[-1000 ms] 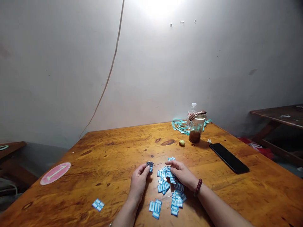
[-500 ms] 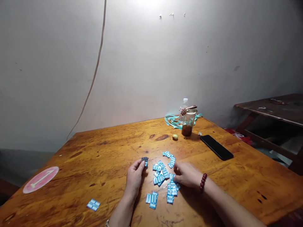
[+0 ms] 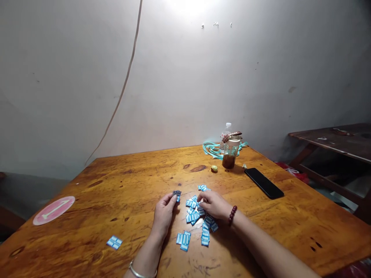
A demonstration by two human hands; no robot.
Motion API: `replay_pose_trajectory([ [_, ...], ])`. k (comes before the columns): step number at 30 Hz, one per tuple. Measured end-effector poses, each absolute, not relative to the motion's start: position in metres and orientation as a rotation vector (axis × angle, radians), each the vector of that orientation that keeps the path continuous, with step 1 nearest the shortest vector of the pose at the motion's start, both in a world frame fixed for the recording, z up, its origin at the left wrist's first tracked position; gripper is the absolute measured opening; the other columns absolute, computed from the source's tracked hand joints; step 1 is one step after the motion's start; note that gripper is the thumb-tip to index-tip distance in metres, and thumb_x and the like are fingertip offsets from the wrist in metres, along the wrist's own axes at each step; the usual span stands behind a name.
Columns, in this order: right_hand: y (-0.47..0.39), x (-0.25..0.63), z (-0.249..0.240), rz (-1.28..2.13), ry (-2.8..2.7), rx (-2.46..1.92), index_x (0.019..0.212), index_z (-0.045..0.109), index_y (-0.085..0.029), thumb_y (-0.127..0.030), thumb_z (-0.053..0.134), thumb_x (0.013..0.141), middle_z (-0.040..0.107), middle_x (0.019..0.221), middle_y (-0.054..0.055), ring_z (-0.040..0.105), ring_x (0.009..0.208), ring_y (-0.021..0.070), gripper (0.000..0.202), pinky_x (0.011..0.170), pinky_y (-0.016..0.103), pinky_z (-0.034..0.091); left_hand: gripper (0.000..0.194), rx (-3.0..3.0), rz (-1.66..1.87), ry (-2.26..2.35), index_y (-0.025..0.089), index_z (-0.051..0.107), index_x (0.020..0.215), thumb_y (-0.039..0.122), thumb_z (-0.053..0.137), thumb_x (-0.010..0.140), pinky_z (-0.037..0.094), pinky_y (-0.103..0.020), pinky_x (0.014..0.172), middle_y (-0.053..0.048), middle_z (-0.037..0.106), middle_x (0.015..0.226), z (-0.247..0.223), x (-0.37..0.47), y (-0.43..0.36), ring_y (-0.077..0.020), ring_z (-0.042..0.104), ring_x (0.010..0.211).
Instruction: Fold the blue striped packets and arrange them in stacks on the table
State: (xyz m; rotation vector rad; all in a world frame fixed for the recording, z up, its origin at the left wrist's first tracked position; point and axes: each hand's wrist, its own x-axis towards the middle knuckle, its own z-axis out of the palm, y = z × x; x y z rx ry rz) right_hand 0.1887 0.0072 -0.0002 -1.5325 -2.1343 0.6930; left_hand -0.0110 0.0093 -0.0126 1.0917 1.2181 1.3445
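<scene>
My left hand (image 3: 164, 212) is closed in a pinch around a few small pieces (image 3: 177, 195), dark on one face with blue and white showing below. Just to its right lies a loose pile of small blue-and-white striped cards (image 3: 192, 218) on the wooden table. My right hand (image 3: 213, 204), with a dark red bead bracelet on the wrist, reaches over the pile with bent fingers, thumb and forefinger drawn in at its upper part. Whatever lies between those fingertips is too small to make out. Other blue-and-white cards (image 3: 183, 240) lie in a cluster nearer me.
One blue-and-white card (image 3: 114, 242) lies apart at left, near a pink oval marking (image 3: 53, 210). Farther back are a small yellowish object (image 3: 214, 168), a strapped drink bottle (image 3: 231, 152), a clear plastic bottle (image 3: 228, 128), turquoise ribbon (image 3: 211, 148) and a black phone (image 3: 263, 182).
My right hand has moved left, from the right side of the cards to over the pile. The left hand keeps its hold almost in place. The view has shifted slightly.
</scene>
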Motion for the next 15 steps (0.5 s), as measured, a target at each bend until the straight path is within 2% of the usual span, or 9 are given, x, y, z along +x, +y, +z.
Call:
replay_pose_trajectory([
  [4,0.007,0.179,-0.008,0.537,-2.201,-1.39,0.081,0.062,-0.02,-0.02,0.049,0.073,0.055,0.08,0.003,0.049,0.076,0.0139,0.015,0.067,0.023,0.034,0.029,1.141,1.329,1.219,0.015,0.064,0.08,0.039,0.06,0.064,0.041,-0.019,0.053,-0.001,0.062,0.067,-0.013,-0.01,0.009,-0.0106,0.053,0.059],
  [7,0.008,0.193,-0.007,0.597,-2.091,-1.405,0.079,0.06,-0.018,-0.018,0.046,0.075,0.055,0.078,0.002,0.049,0.072,0.012,0.015,0.064,0.021,0.034,0.031,1.151,1.319,1.226,0.014,0.064,0.08,0.04,0.06,0.063,0.043,-0.02,0.055,-0.002,0.063,0.068,-0.013,-0.01,0.01,-0.0113,0.054,0.059],
  [9,0.006,0.207,-0.001,0.709,-2.127,-1.393,0.08,0.059,-0.018,-0.022,0.05,0.074,0.055,0.075,0.0,0.048,0.067,0.011,0.012,0.059,0.02,0.034,0.032,1.147,1.306,1.231,0.015,0.065,0.081,0.04,0.061,0.063,0.044,-0.021,0.055,-0.002,0.063,0.069,-0.013,-0.009,0.012,-0.0116,0.054,0.06],
  [13,-0.004,0.216,0.008,0.845,-2.417,-1.351,0.087,0.059,-0.022,-0.035,0.067,0.056,0.055,0.078,-0.001,0.047,0.068,0.0128,0.035,0.054,0.02,0.03,0.031,1.162,1.282,1.231,0.015,0.065,0.082,0.039,0.061,0.063,0.045,-0.022,0.059,-0.003,0.063,0.072,-0.014,-0.01,0.014,-0.0122,0.055,0.063],
  [15,-0.008,0.211,0.007,0.797,-2.487,-1.367,0.081,0.06,-0.021,-0.033,0.068,0.053,0.056,0.078,-0.001,0.047,0.07,0.0135,0.031,0.054,0.02,0.029,0.029,1.176,1.279,1.231,0.015,0.065,0.082,0.038,0.061,0.064,0.045,-0.022,0.06,-0.002,0.063,0.072,-0.014,-0.01,0.014,-0.0121,0.055,0.064],
])
